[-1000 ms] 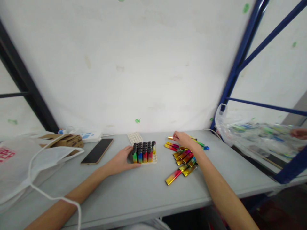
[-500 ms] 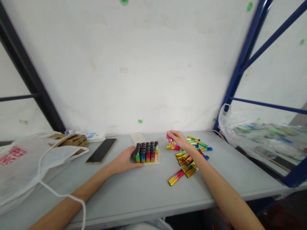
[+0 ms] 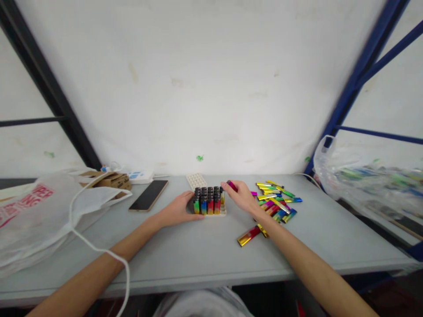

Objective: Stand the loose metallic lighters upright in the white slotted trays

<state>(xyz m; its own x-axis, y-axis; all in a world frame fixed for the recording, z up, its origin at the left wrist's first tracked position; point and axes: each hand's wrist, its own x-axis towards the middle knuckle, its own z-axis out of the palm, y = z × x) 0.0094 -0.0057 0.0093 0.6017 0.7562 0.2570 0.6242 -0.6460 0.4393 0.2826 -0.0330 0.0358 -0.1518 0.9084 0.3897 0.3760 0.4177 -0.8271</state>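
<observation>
A white tray (image 3: 223,214) holds several upright lighters (image 3: 207,203) with black tops and metallic bodies in green, blue, red and gold. My left hand (image 3: 180,209) grips the tray's left side, thumb at the front edge and fingers behind. A yellow-gold lighter (image 3: 222,198) stands in the right column. My right hand (image 3: 243,196) is just right of the tray, its fingers closed on a shiny magenta lighter case (image 3: 232,186), raised and tilted. To the right lies a loose pile of shiny lighter cases (image 3: 276,204), partly behind my right wrist.
A second white tray with holes (image 3: 196,181) lies behind the lighters. On the left are a phone (image 3: 149,195), a white plastic bag (image 3: 42,215), a cardboard box (image 3: 117,181) and a hanging white cord (image 3: 95,249). A blue frame (image 3: 350,94) and clear plastic bag (image 3: 373,176) stand right.
My right hand has moved left from the pile to beside the tray, carrying the magenta case. My left hand stays on the tray. The view has shifted slightly.
</observation>
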